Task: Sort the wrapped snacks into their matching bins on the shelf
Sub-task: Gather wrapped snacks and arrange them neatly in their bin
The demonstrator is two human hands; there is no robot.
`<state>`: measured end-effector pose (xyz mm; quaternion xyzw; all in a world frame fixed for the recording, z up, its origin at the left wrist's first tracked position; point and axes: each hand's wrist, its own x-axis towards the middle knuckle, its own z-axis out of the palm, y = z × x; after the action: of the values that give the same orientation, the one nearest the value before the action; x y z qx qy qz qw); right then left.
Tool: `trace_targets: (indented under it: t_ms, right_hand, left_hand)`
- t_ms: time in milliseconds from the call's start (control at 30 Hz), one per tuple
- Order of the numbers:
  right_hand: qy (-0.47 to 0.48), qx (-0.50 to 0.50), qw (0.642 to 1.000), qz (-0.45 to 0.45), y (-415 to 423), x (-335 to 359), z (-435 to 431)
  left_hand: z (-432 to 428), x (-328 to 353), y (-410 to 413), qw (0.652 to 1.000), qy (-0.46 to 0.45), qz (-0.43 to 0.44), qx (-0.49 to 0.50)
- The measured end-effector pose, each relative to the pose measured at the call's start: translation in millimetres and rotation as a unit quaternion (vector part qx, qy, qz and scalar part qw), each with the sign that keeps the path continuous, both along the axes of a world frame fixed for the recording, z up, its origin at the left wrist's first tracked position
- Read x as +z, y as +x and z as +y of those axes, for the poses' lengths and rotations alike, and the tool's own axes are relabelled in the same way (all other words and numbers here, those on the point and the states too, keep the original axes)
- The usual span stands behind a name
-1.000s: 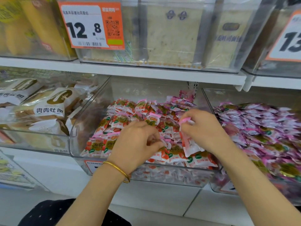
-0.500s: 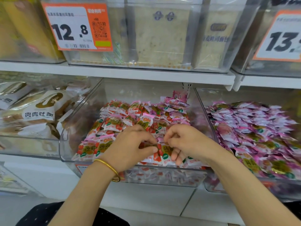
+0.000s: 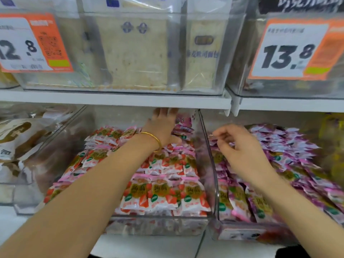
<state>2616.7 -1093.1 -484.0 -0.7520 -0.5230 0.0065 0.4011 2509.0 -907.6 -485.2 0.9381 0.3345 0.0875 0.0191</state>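
Note:
Red-and-white strawberry wrapped snacks (image 3: 162, 192) fill the clear middle bin (image 3: 160, 219). Purple wrapped snacks (image 3: 290, 146) fill the clear right bin (image 3: 209, 164). A few purple-pink packets (image 3: 183, 127) lie at the back right of the middle bin. My left hand (image 3: 162, 127), a gold bangle on its wrist, reaches far back over the red snacks beside those packets; its fingertips are hidden under the shelf edge. Over the left part of the right bin hovers my right hand (image 3: 240, 148), blurred, its fingers loosely curled, and I see nothing in it.
A white shelf board (image 3: 115, 98) runs close above the bins and carries clear bins of sliced bread (image 3: 135, 53) with orange price tags (image 3: 35, 43). A bin of wrapped brown buns (image 3: 20, 138) stands at the left. Yellow packs (image 3: 333, 131) sit at the far right.
My hands have parted from the front of the middle bin. The left one went to the bin's back, the right one crossed over into the purple bin. The view moved closer.

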Motion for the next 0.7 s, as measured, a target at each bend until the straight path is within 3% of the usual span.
trace_targets:
  t_ms: [167, 367, 567, 700]
  right_hand:
    - [0.026, -0.012, 1.0, 0.001, 20.4, -9.8, -6.9]
    - [0.008, -0.019, 1.0, 0.018, 28.5, -15.5, -15.9]
    - [0.016, -0.018, 0.997, 0.068, 32.4, -15.9, -17.9]
    - [0.027, 0.0, 0.994, 0.109, 32.3, -16.3, -16.8]
  left_hand:
    - [8.6, -3.5, 25.4, 0.993, 0.081, 0.075, 0.035]
    - [-2.5, -14.0, 27.8, 0.992, 0.063, 0.081, 0.072]
    - [5.9, -15.0, 18.6, 1.0, 0.003, 0.012, 0.024]
    - [7.9, -13.4, 14.3, 0.998, 0.018, 0.055, -0.027]
